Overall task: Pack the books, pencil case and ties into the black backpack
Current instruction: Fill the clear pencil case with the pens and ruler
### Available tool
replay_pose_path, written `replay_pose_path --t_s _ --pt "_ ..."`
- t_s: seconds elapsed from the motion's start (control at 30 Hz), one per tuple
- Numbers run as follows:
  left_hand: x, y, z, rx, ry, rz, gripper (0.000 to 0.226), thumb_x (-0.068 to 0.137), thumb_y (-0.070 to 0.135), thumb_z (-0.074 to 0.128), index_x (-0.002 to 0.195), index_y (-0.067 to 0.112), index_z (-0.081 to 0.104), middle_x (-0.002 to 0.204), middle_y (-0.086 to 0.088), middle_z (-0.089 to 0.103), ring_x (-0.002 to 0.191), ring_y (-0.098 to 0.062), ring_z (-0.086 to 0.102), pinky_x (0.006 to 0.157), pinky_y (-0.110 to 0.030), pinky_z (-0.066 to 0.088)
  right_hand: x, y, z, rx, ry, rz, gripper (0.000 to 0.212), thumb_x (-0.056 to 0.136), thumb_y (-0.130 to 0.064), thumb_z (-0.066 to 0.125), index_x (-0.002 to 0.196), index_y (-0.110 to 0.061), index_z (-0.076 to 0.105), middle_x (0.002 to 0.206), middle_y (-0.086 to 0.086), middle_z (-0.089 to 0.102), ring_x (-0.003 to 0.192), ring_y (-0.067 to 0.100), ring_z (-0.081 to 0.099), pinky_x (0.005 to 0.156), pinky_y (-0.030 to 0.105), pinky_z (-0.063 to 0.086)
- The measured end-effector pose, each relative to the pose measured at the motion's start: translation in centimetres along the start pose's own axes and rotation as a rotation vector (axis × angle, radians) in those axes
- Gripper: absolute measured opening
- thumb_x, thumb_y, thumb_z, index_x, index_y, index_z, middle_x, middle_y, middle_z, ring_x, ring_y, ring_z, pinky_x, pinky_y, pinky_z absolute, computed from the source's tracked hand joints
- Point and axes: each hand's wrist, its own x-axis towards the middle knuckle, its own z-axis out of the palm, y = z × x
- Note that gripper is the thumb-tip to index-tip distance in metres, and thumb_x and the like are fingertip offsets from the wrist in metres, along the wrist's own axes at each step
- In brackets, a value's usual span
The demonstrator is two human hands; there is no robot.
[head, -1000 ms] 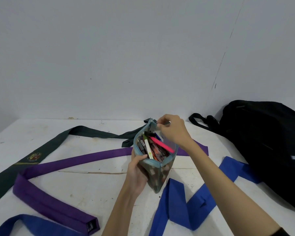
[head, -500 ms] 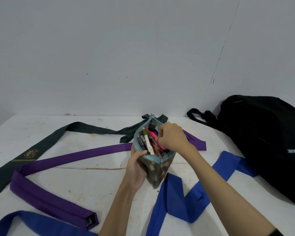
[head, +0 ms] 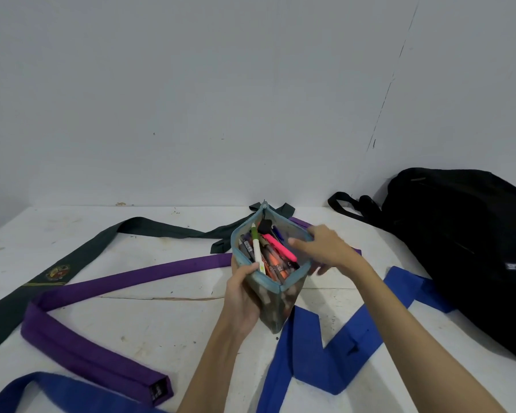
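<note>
Near the desk's [head: 161, 329] front edge lie the blue tie [head: 319, 353] and the folded end of the purple tie [head: 96, 353]. Just beyond, above mid-desk, the left hand [head: 243, 296] grips the open case [head: 276, 308] from below, thumb on its near rim, while the right hand [head: 325, 248] pinches the far rim with curled fingers. To close it well, I would tuck the pens [head: 268, 251] under the rim, keep the left grip firm and run the zip in one steady pull. The green tie [head: 72, 263] stretches toward the back edge, and the backpack [head: 465, 251] sits at the back right corner. Count: three ties, one case, one backpack, no books in sight.
</note>
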Motion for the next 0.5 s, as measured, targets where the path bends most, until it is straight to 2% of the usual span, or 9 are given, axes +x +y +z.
replay_pose_path --t_s 0.03,0.07,0.13,0.2,0.27,0.33,0.4,0.47,0.5 --pt "0.0 -0.1 0.7 -0.003 0.009 0.039 0.076 0.071 0.016 0.069 0.140 0.027 0.039 0.128 -0.018 0.056 0.114 -0.033 0.057 0.081 -0.043 0.055 -0.2 0.0 0.2 0.106 -0.065 0.009 0.020 0.095 -0.030 0.052 0.090 -0.011 0.056 0.075 0.003 0.061 0.062 0.016 0.062 0.050 0.026 0.051" --pt "0.0 -0.3 1.4 0.008 0.024 0.069 0.077 0.074 0.014 0.071 0.140 0.034 0.037 0.129 -0.015 0.056 0.115 -0.032 0.058 0.085 -0.046 0.054 -0.3 -0.2 0.2 0.145 -0.064 -0.012 0.022 0.096 -0.024 0.050 0.080 -0.011 0.056 0.070 0.003 0.059 0.059 0.015 0.058 0.050 0.026 0.047" --pt "0.0 -0.7 2.6 0.032 0.037 0.099 0.077 0.079 0.020 0.068 0.141 0.043 0.029 0.132 -0.011 0.056 0.117 -0.030 0.057 0.097 -0.052 0.047 -0.1 -0.6 0.3 0.088 0.008 -0.080 0.029 0.096 -0.020 0.049 0.068 -0.011 0.051 0.064 0.006 0.048 0.061 0.017 0.045 0.058 0.028 0.037" --pt "-0.1 -0.6 3.4 0.043 0.026 0.100 0.075 0.080 0.034 0.064 0.143 0.045 0.024 0.136 -0.010 0.053 0.120 -0.027 0.056 0.102 -0.052 0.043 -0.1 -1.1 0.5 0.009 0.040 -0.129 0.034 0.095 -0.025 0.050 0.065 -0.010 0.047 0.060 0.004 0.039 0.059 0.016 0.036 0.060 0.030 0.029" --pt "0.0 -0.1 3.4 0.049 -0.001 0.092 0.076 0.081 0.052 0.062 0.145 0.036 0.026 0.136 -0.012 0.053 0.122 -0.028 0.055 0.101 -0.049 0.045 -0.1 -1.2 0.7 -0.038 0.042 -0.148 0.040 0.095 -0.032 0.052 0.067 -0.003 0.054 0.060 0.006 0.044 0.058 0.017 0.037 0.058 0.029 0.031" --pt "-0.1 0.4 3.4 0.059 -0.043 0.048 0.067 0.088 0.062 0.042 0.140 0.020 0.040 0.129 -0.015 0.059 0.119 -0.028 0.057 0.099 -0.044 0.048 0.1 -0.9 1.1 -0.134 0.061 -0.149 0.034 0.092 -0.032 0.058 0.081 -0.002 0.069 0.070 0.012 0.062 0.061 0.016 0.047 0.057 0.027 0.038" --pt "-0.3 0.2 3.4 0.059 -0.007 0.009 0.060 0.094 0.058 0.028 0.134 0.017 0.048 0.124 -0.016 0.063 0.115 -0.028 0.060 0.097 -0.042 0.050 0.1 -0.7 1.5 -0.199 0.096 -0.164 0.026 0.089 -0.029 0.063 0.084 -0.006 0.074 0.067 0.009 0.064 0.056 0.013 0.047 0.049 0.021 0.036" --pt "-0.5 -0.6 3.5 0.077 0.021 -0.004 0.052 0.094 0.049 0.039 0.141 0.025 0.038 0.127 -0.015 0.059 0.116 -0.029 0.059 0.095 -0.045 0.050 0.1 -0.7 1.6 -0.208 0.135 -0.172 0.024 0.089 -0.024 0.064 0.076 -0.006 0.073 0.052 0.002 0.052 0.049 0.011 0.039 0.045 0.019 0.029" --pt "-0.5 -0.8 3.6 0.106 0.048 0.007 0.052 0.093 0.039 0.048 0.142 0.034 0.031 0.129 -0.013 0.058 0.115 -0.027 0.059 0.092 -0.043 0.052 0.0 -0.7 1.5 -0.202 0.159 -0.179 0.024 0.089 -0.022 0.064 0.074 -0.006 0.073 0.051 0.001 0.049 0.049 0.011 0.038 0.045 0.019 0.029"
